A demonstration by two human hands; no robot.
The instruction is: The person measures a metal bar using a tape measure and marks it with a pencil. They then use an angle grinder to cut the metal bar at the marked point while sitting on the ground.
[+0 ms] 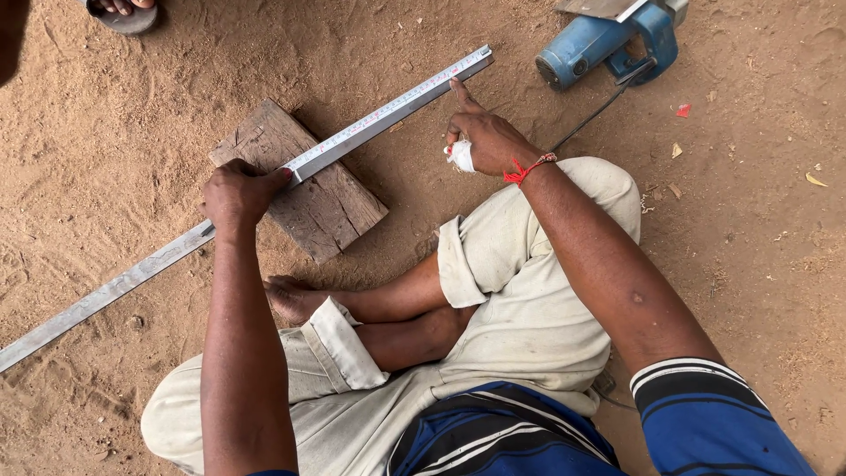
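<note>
A long metal bar (115, 286) lies diagonally on the sandy ground, its middle resting on a weathered wooden block (330, 207). A measuring tape (388, 110) runs along the bar's upper part. My left hand (236, 192) presses down on the bar and the tape at the block. My right hand (483, 134), with a white bandage on one finger and a red thread at the wrist, points its index finger at the tape near the bar's far end. I sit cross-legged behind the bar.
A blue power tool (608, 44) lies at the top right, its black cord (599, 110) trailing toward my right hand. Someone's sandalled foot (123, 11) shows at the top left. Sandy ground (758, 220) surrounds everything.
</note>
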